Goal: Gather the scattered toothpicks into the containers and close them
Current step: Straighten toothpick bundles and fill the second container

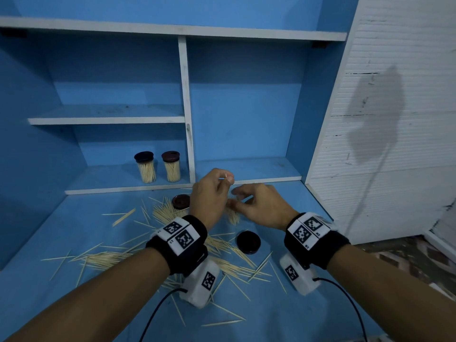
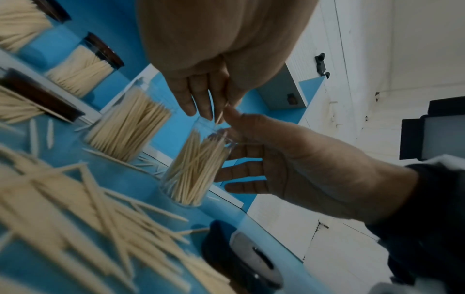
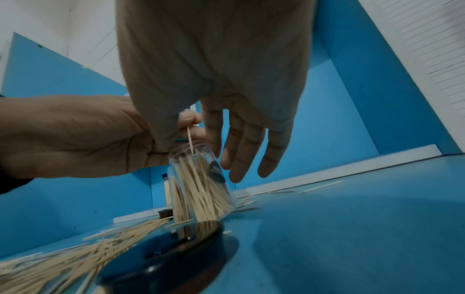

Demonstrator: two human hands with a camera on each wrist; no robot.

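Note:
My left hand pinches a single toothpick just above the mouth of an open clear container, which stands on the blue surface part-filled with toothpicks. My right hand cups that container loosely, thumb by the rim and straight fingers alongside its wall. The container's dark lid lies flat on the surface near my right wrist. Scattered toothpicks cover the surface under and left of my left forearm.
Two lidded, filled containers stand on the low shelf at the back. A dark-lidded container sits left of my left hand, and another open, full one stands beside it. A white divider splits the shelving.

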